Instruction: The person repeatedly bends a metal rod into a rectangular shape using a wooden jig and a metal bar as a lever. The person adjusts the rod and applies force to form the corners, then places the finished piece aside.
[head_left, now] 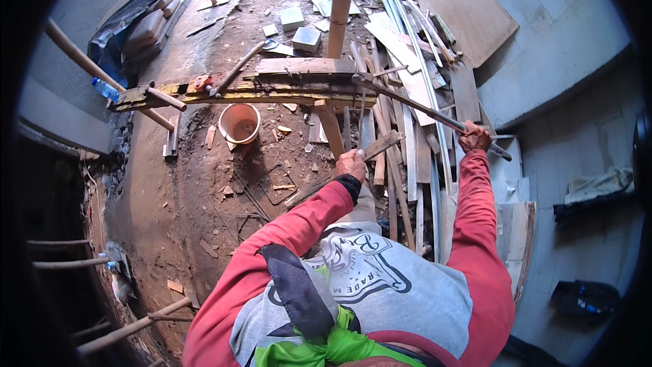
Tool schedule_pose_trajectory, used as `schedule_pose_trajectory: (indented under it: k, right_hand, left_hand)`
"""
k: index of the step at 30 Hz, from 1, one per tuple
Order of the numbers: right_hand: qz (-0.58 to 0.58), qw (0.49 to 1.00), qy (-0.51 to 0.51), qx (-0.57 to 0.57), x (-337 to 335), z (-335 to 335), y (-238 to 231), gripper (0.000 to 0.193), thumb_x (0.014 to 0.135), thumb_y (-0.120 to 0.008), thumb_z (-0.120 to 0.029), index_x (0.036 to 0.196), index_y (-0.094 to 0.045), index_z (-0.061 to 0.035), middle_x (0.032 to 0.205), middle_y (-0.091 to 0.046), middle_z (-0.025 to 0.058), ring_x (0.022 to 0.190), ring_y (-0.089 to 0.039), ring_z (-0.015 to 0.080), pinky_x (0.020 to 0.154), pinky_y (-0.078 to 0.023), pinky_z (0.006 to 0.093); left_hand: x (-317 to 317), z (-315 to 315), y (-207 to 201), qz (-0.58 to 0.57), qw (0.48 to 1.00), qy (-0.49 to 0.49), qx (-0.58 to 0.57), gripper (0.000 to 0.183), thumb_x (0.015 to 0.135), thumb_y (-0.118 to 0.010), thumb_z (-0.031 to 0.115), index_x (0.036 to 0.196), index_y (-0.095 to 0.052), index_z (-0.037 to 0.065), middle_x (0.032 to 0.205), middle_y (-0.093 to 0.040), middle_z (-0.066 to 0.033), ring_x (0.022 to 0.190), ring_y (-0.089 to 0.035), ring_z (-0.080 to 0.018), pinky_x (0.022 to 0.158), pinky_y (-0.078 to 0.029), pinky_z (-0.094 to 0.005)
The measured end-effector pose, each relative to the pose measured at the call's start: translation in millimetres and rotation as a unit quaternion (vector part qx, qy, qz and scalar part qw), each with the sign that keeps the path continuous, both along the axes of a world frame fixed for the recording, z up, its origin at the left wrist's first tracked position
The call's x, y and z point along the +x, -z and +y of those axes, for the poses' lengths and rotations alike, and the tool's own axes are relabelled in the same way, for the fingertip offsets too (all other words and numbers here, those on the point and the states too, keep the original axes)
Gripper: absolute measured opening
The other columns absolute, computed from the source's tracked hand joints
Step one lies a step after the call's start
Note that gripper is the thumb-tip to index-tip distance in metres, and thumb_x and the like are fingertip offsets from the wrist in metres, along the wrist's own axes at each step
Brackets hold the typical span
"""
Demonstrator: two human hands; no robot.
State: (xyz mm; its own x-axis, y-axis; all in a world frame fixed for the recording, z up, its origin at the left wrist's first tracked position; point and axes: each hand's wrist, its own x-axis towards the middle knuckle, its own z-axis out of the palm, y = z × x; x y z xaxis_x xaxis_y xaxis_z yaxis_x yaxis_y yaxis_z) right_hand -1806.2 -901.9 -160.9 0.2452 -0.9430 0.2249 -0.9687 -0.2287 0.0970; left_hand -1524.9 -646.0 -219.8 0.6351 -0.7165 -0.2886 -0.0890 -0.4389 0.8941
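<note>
My right hand [475,137] is wrapped round the end of a long dark metal bar [424,110] on the right. The bar slants up and left, its far end resting at the right end of a narrow wooden workbench [285,88] with worn yellow edges. Closer to my body, my left hand [351,162] is closed below the bench, beside a rough wooden piece [384,145]. What its fingers hold is hidden. On the bench top lie a hammer [214,92] and a small orange-red tool [202,82].
A pinkish bucket [239,124] stands under the bench on dirt strewn with wood scraps and bent metal rods [255,197]. Long boards and metal strips [407,88] pile up at right. Wooden poles [341,10] stand around. Grey blocks [307,39] lie beyond the bench.
</note>
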Motion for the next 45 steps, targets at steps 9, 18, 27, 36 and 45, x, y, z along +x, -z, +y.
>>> schedule_pose_trajectory:
  k: [9, 18, 27, 36, 45]
  right_hand:
    - [-0.321, 0.927, -0.133, -0.144, 31, -50, -53, 0.022, 0.083, -0.072, -0.028, 0.079, -0.067, -0.0067, 0.069, -0.065, 0.0160, 0.067, -0.065, 0.0371, 0.061, -0.049, 0.0470]
    - [-0.571, 0.811, -0.090, -0.093, 46, -38, -48, 0.024, 0.083, -0.073, -0.024, 0.088, -0.074, -0.0007, 0.070, -0.066, 0.0054, 0.063, -0.057, 0.0146, 0.060, -0.045, 0.0352]
    - [-0.643, 0.763, 0.055, 0.040, 47, 71, 52, 0.020, 0.080, -0.072, -0.020, 0.077, -0.070, -0.0006, 0.065, -0.059, 0.0011, 0.059, -0.054, 0.0115, 0.054, -0.042, 0.0308]
    - [-0.614, 0.777, 0.042, 0.134, 38, 112, 130, 0.017, 0.076, -0.076, -0.017, 0.080, -0.071, -0.0014, 0.058, -0.056, 0.0009, 0.044, -0.049, 0.0125, 0.041, -0.039, 0.0279]
    - [-0.545, 0.824, -0.017, 0.155, 55, 119, 93, 0.020, 0.076, -0.076, -0.017, 0.082, -0.072, 0.0020, 0.068, -0.065, 0.0030, 0.063, -0.058, 0.0129, 0.062, -0.047, 0.0315]
  left_hand:
    - [-10, 29, -212, 0.310, 0.930, 0.063, -0.186, 0.029, 0.102, -0.051, 0.024, 0.096, -0.067, 0.000, 0.060, -0.052, -0.0006, 0.055, -0.051, -0.0081, 0.050, -0.039, -0.0269]
    - [37, 48, -253, 0.124, 0.921, 0.055, -0.364, 0.025, 0.104, -0.048, 0.016, 0.121, -0.060, 0.002, 0.065, -0.048, 0.0064, 0.051, -0.038, -0.0024, 0.047, -0.031, -0.0190]
    - [93, 49, -37, 0.152, 0.957, -0.106, -0.224, 0.033, 0.101, -0.052, 0.012, 0.133, -0.058, 0.006, 0.069, -0.046, 0.0075, 0.054, -0.042, -0.0012, 0.043, -0.033, -0.0197]
    - [132, 54, 66, -0.165, 0.977, -0.101, -0.092, 0.034, 0.095, -0.057, 0.013, 0.127, -0.062, 0.001, 0.111, -0.070, -0.0190, 0.099, -0.069, -0.0240, 0.085, -0.053, -0.0328]
    - [121, 79, 82, -0.182, 0.975, -0.105, -0.068, 0.035, 0.096, -0.054, 0.017, 0.129, -0.061, 0.011, 0.118, -0.066, -0.0197, 0.110, -0.064, -0.0359, 0.092, -0.051, -0.0411]
